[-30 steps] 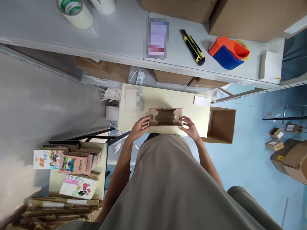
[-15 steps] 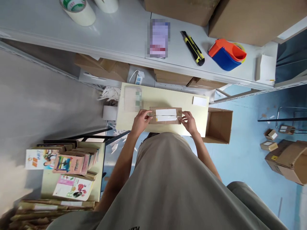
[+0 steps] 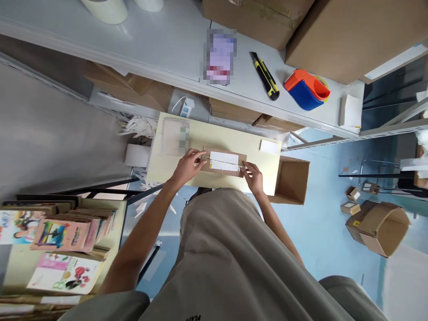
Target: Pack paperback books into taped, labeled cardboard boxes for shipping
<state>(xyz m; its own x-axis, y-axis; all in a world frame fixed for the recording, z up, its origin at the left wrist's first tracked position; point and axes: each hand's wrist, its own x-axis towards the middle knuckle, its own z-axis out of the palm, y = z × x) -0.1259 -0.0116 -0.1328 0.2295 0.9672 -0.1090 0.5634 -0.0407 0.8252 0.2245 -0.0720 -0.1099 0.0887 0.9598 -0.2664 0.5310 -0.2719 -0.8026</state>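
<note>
A small brown cardboard box with a white label lies on the pale yellow table in front of me. Between my hands a thin dark line crosses the label, with a shiny glint near its right end. At the box's left end, my left hand has thumb and fingers pinched on the edge. My right hand is closed the same way on the right end. Whether a clear strip is also in my fingers is too small to tell.
A utility knife, an orange and blue tape dispenser and a blurred-out flat item lie on the grey shelf. An open carton stands right of the table. Books are stacked at lower left.
The view has shifted, so the table, box and hands appear further left and slightly turned. Both hands stay at the box's two ends.
</note>
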